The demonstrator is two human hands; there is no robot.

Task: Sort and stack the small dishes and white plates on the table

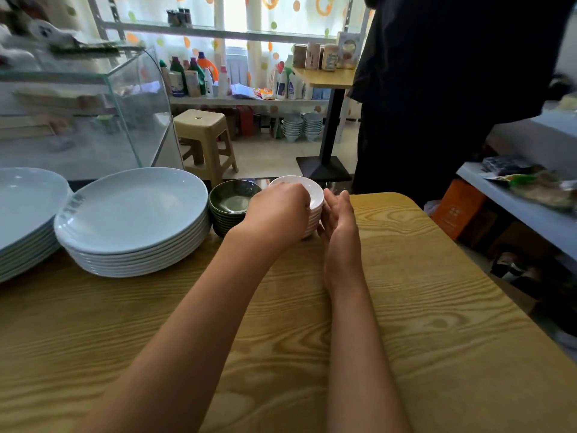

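Head view: both hands [278, 210] [338, 217] clasping white dish stack [314, 195], dark dish stack [232, 201] and plates [131, 214] just left.

Plates [131, 214] left of dishes [234, 201] (touching)

Backlit window [237, 14] glare, edges warped, soft

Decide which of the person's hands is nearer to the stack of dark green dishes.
Left. The left hand grips the white dish stack right beside the dark green dishes. The right hand rests on the white stack's far side.
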